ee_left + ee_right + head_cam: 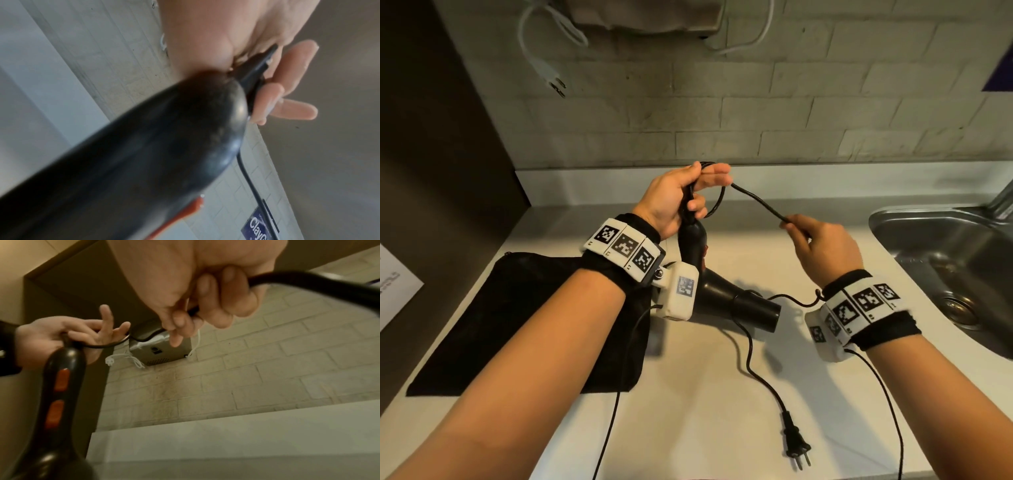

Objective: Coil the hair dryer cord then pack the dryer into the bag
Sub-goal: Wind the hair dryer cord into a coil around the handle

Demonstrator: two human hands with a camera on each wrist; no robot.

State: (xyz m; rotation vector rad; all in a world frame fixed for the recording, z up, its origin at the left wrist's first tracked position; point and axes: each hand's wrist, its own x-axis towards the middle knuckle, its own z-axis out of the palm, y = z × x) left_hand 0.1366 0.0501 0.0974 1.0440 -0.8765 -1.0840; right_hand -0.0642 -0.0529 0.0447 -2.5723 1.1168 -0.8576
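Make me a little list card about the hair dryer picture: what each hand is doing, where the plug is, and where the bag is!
left hand: grips the hair dryer at the top of its handle and pinches a loop of cord
right hand: pinches the cord, stretched between the hands
plug: lying on the counter, cord mostly uncoiled
bag: black, flat on the counter under the left arm
sink: at the right
packing: not yet done

Apparently "Clay…" on blue sign [259, 227]
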